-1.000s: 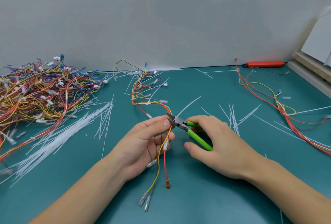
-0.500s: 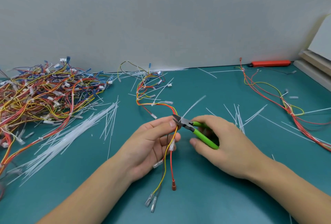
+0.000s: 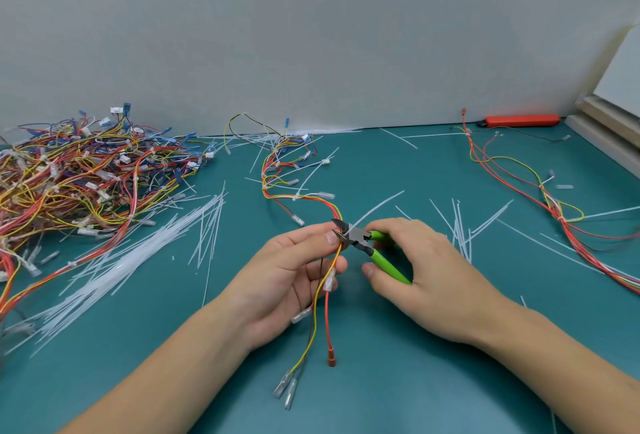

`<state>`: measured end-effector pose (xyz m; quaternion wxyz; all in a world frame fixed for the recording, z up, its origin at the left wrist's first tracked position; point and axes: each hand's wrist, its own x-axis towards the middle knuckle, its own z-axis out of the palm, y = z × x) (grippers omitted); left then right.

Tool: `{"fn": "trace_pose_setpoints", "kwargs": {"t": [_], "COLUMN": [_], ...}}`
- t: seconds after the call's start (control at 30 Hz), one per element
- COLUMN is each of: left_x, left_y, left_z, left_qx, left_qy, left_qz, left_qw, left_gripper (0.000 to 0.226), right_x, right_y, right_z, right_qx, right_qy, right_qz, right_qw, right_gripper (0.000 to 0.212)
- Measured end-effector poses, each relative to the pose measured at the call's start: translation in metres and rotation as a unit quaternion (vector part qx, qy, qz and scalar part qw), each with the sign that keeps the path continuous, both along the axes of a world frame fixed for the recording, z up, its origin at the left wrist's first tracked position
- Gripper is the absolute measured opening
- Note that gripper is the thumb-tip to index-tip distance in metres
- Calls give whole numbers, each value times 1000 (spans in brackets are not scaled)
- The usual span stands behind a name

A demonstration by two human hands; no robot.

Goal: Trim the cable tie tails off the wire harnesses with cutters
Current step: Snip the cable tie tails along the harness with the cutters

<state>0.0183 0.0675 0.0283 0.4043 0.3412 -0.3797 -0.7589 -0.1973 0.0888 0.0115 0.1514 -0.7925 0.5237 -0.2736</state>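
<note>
My left hand [image 3: 287,274] pinches a wire harness [image 3: 322,291] of red, yellow and dark wires, just below a white cable tie. Its terminals hang toward me; the rest trails away across the teal table [image 3: 381,381]. My right hand [image 3: 426,277] grips the green-handled cutters [image 3: 367,243]. The open jaws sit at the tie beside my left thumb. The tie's white tail [image 3: 377,208] sticks out up and to the right past the jaws.
A big heap of harnesses [image 3: 79,177] fills the left. Cut white tails [image 3: 131,257] lie spread beside it and to the right [image 3: 460,229]. Another harness [image 3: 540,198] lies at the right, an orange tool [image 3: 519,120] by the wall, boards [image 3: 609,128] at far right.
The camera view has shifted slightly. Both hands hold their places at the tie; the cutter jaws now look spread around it.
</note>
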Motion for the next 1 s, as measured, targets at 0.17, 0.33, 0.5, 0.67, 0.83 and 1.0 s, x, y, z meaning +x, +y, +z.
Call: {"fn": "trace_pose_setpoints", "kwargs": {"t": [0.17,0.33,0.5,0.67,0.83,1.0], "left_x": [0,-1,-1,-1,-1,-1], "left_y": [1,1,1,1,1,1], "left_z": [1,2,2,1,2,3], "left_qx": [-8,-7,-2,-1,3,2], "left_qy": [-4,-6,-3,-8,-8,-8], "left_qz": [-11,-9,2,4,5,-3], "left_qw": [1000,1000,1000,1000,1000,1000], "left_gripper": [16,18,23,25,26,15], "right_x": [-1,-1,-1,0,0,1], "right_y": [-3,2,2,1,-1,-4], "right_z": [4,3,5,4,1,0], "right_qx": [7,20,49,28,7,-2], "right_qy": [13,-24,36,9,0,4], "right_qz": [-12,-13,-3,-6,-3,-21], "right_qw": [1000,999,998,1000,1000,1000], "right_gripper": [23,17,73,54,42,16]}}
